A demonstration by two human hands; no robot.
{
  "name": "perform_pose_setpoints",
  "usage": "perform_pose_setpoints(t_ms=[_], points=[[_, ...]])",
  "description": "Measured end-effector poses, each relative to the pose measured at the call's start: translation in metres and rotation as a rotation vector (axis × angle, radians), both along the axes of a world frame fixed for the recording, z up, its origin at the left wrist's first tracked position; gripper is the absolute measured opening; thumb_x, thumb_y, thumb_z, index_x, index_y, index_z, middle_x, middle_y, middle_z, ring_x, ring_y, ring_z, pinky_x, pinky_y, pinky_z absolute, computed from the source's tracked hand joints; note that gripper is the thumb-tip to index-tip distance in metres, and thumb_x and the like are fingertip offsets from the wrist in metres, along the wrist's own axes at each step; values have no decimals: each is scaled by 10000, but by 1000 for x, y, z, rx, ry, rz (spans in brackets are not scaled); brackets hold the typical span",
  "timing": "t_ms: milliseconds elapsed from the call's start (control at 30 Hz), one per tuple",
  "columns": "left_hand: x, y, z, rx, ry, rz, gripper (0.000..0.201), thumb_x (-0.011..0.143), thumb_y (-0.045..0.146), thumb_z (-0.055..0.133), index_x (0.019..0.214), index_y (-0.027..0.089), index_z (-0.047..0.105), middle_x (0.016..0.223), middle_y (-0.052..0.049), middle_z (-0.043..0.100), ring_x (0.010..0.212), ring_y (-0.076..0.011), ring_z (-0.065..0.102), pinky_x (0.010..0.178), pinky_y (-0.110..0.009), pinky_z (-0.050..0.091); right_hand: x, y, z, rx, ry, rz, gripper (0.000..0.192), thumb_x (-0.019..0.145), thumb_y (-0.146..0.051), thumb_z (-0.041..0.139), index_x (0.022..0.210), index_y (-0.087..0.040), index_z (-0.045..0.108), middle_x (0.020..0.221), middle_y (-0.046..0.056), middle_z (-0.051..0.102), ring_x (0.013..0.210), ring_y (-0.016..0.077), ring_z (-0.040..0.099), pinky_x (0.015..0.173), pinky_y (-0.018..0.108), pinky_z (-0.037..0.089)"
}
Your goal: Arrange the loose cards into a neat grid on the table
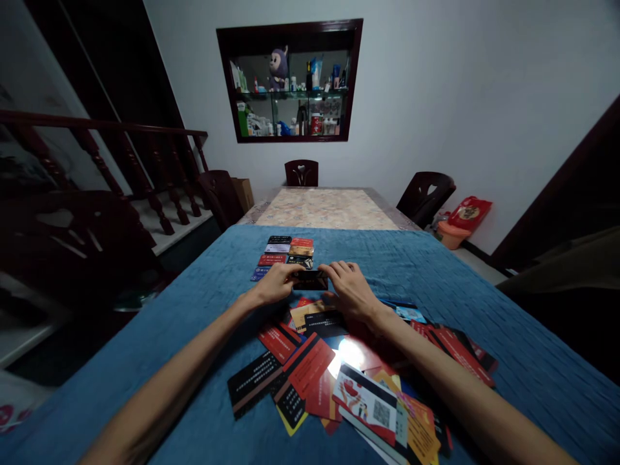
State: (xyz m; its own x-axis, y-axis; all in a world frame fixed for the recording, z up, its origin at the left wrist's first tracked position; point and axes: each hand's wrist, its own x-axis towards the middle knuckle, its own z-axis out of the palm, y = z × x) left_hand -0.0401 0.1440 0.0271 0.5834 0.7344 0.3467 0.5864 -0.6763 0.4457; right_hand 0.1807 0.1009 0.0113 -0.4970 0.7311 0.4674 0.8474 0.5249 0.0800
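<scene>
One black card [310,281], held between left hand [275,284] and right hand [352,289], scattered cards [310,367] nearby

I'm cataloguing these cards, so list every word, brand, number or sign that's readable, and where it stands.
No wording is legible.
Held black card: print too small.
White-and-red card: QR code visible, lettering too small.
Red laid-out card: characters too small.
Red bag: blurred.
</scene>
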Motion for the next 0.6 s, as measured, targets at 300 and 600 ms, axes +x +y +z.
perform_pose_setpoints(t_ms=[300,600], points=[[-2,2,3,54,-44,-31,463,756,8,545,1165,168,692,1093,-66,747,1010,-219,692,914,-328,531,2,2,-6,215,47,41,447,853,-273,655,1271,-160,545,1137,122,646,1010,266,509,883,386,330],[-3,2,1,109,-86,-48,450,764,27,552,1175,175,663,1149,-71,722,1076,-226,669,970,-365,522,7,2,-6,309,98,39,429,833,-257,651,1249,-177,584,1133,131,585,1034,273,450,847,382,351]])
